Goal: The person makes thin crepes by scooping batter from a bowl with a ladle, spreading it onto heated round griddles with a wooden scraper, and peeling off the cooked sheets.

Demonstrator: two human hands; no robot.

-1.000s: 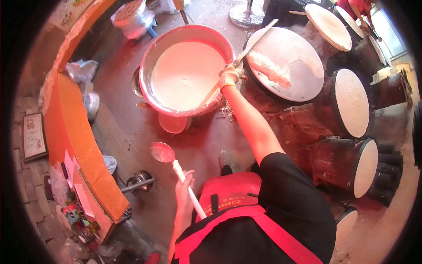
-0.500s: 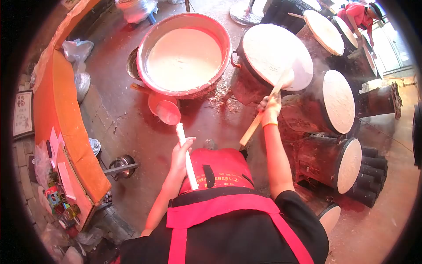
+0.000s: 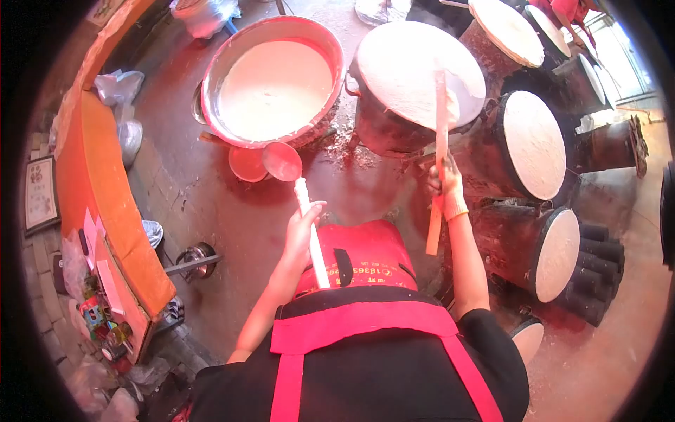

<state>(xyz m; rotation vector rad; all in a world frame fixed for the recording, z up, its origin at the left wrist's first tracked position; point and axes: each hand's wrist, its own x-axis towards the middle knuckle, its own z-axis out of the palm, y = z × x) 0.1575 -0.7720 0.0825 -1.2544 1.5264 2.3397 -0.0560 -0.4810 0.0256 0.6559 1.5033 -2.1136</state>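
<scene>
R hand [image 3: 448, 188] grips wooden spreader [image 3: 441, 133], tip over griddle [image 3: 470, 104], 1 o'clock; batter [image 3: 397, 63] now covers most of it vs a heap 1 sec ago, so looks mostly spread! L hand [image 3: 302, 231] grips ladle [image 3: 283, 162], bowl near basin [image 3: 320, 43], 11 o'clock.

Single view from a head-worn camera, set above the wearer's torso and facing forward and steeply down. The very wide field is bounded by dark, rounded margins; the barrel-shaped stoves [image 3: 485, 250] at right appear to lean outward. Nearest the lens, the red apron [image 3: 365, 325] spans the lower centre. The left hand [image 3: 301, 226], near the centre, and the right hand [image 3: 448, 184], right of centre, lie at middle range. Farther off are the basin [image 3: 274, 29], upper left of centre, and, at the greatest depth, the bright opening [image 3: 619, 56], upper right.
</scene>
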